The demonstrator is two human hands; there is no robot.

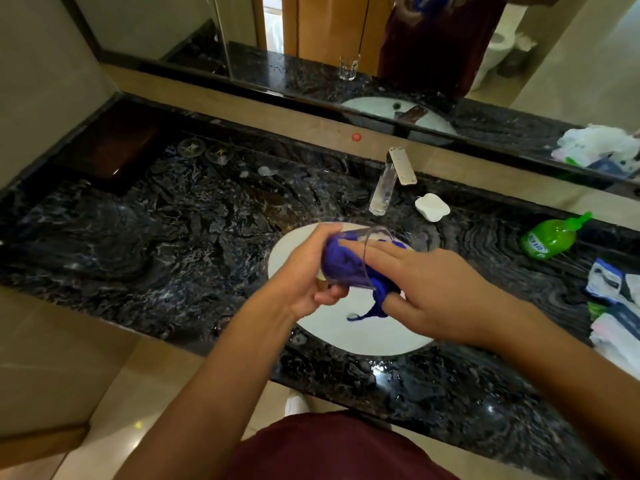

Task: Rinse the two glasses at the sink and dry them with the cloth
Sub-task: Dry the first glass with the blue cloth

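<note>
One glass (349, 258) is in our hands over the white sink (363, 327), and the blue cloth (346, 263) is stuffed inside it, so we judge that we are in the drying stage for this glass; no water appears to run from the faucet (389, 183). Our left hand (308, 271) curls round the glass from its base side, fingers and thumb wrapped on the clear wall, tilting it so the mouth faces our right. Our right hand (433, 289) lies with its fingers fairly straight, pushing the cloth into the mouth of the glass; a tail of cloth hangs out below, between the two hands, above the basin. So the glass sits wholly within the left grip, and the cloth lies partly inside the glass and partly under the right fingers.

From the head view the second glass does not show on the dark marble counter (156, 237) itself; we only see a clear glass in the mirror (348, 67), standing on the reflected counter. Whether that one is already rinsed or dried we cannot tell. What seems left is finishing this wipe and setting the glass down, then seeing to the other if needed. A green soap bottle (550, 237) lies on its side well to the right.
</note>
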